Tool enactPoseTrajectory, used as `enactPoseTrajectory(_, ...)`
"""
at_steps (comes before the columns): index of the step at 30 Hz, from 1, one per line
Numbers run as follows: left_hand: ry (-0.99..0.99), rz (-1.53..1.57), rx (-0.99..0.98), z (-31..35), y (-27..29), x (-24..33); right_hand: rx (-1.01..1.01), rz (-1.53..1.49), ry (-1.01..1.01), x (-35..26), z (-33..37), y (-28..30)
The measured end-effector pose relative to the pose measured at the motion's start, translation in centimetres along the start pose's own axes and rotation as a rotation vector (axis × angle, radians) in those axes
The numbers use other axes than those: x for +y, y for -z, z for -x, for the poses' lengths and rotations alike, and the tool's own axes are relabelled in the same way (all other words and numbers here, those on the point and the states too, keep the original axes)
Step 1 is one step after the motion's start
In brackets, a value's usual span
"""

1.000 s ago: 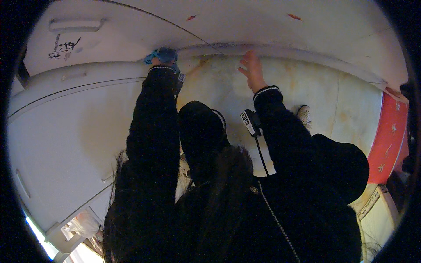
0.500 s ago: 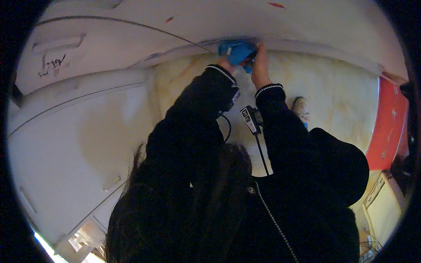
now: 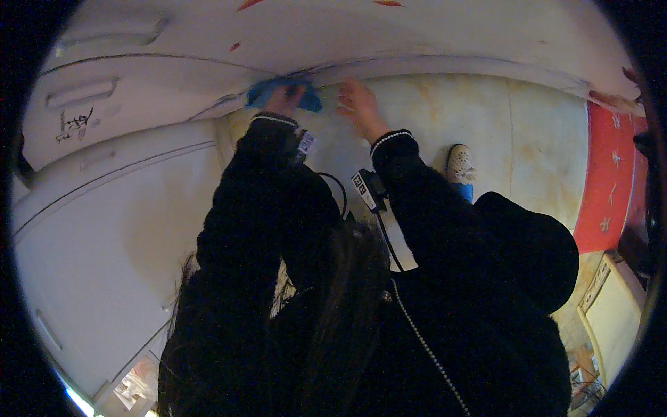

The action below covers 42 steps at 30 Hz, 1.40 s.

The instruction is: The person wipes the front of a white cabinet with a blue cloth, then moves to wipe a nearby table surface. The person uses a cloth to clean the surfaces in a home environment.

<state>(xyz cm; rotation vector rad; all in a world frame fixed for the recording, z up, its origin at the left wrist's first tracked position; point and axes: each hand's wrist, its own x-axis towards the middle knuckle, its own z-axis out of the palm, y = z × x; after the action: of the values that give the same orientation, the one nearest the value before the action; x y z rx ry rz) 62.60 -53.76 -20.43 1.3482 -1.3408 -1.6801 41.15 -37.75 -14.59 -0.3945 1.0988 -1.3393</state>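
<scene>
1. A broad white panel (image 3: 417,35) is stretching across the top of my view, its lower edge curving above the floor; handles are sticking out at its left side and a few red marks are showing on it.
2. My black jacket (image 3: 486,320) is filling the lower middle, its sleeves reaching up towards the panel.
3. A white cabinet (image 3: 90,243) is standing on my left.
4. The pale floor (image 3: 542,132), stained yellowish in patches, is spreading out beyond my hands.
5. A red strip (image 3: 606,187) with light markings is lining the right side.
6. A blue cloth (image 3: 262,91) is lying bunched under my left hand, at the bottom edge of the panel.
7. A pale shoe (image 3: 459,161) is resting on the floor, to the right of my right sleeve.
8. My right hand (image 3: 360,108) is hanging just beside the cloth, its fingers spreading open and bending slightly; I cannot tell whether it is touching the floor.
9. My left hand (image 3: 281,103) is gripping the cloth, its fingers closing over it, though they are looking blurred.
10. A small box (image 3: 367,189) is sitting by my right wrist, a dark cable (image 3: 391,243) trailing from it.
</scene>
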Motion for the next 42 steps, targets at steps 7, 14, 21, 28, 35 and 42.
enactPoseTrajectory(7, 0.363, 0.322, -0.235, 2.8, -18.9, 5.0, 0.446, -0.205, -0.01, -0.1, -1.6, 3.5)
enactPoseTrajectory(14, 0.462, -0.011, -0.531, 2.4, -21.9, 5.4, 0.629, -0.235, 0.012, -0.9, -2.4, 4.2)
enactPoseTrajectory(21, -0.01, -0.54, -0.394, 5.7, -12.7, 10.0, 0.321, -0.156, -0.015, -0.2, -2.4, -1.7)
enactPoseTrajectory(28, -0.161, -0.63, -0.098, 9.4, -10.7, 12.6, 0.287, -0.47, 0.084, 1.5, -5.9, -6.0)
enactPoseTrajectory(35, -0.02, -0.443, -0.236, 12.9, -14.0, 10.7, 0.411, 1.197, 0.274, -4.9, -2.0, 6.8)
enactPoseTrajectory(42, 0.036, -0.388, -0.326, 16.3, -13.7, 8.4, 1.113, 0.596, 0.692, -11.4, -4.0, 23.7)
